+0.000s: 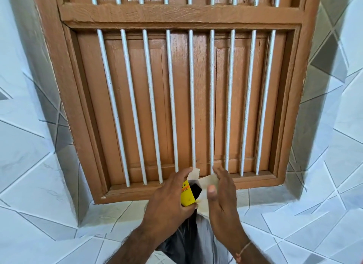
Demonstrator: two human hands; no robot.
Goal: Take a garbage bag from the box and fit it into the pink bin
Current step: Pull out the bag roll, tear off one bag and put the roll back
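Observation:
A small yellow garbage bag box (187,197) is held upright at the window sill, with my left hand (169,201) wrapped round its left side. Its pale top flaps (205,187) are folded open and a black roll of bags (196,190) shows inside. My right hand (222,198) is flat, fingers straight, right beside the open flap and holding nothing. A dark, shiny garbage bag (182,242) hangs down from under the box between my forearms; which hand pins it is hidden. The pink bin is not in view.
Directly ahead is a brown wooden window (180,98) with white vertical bars (172,106), its shutters closed. A tiled sill (121,214) runs under it, and grey-and-white tiled walls (29,145) stand close on both sides.

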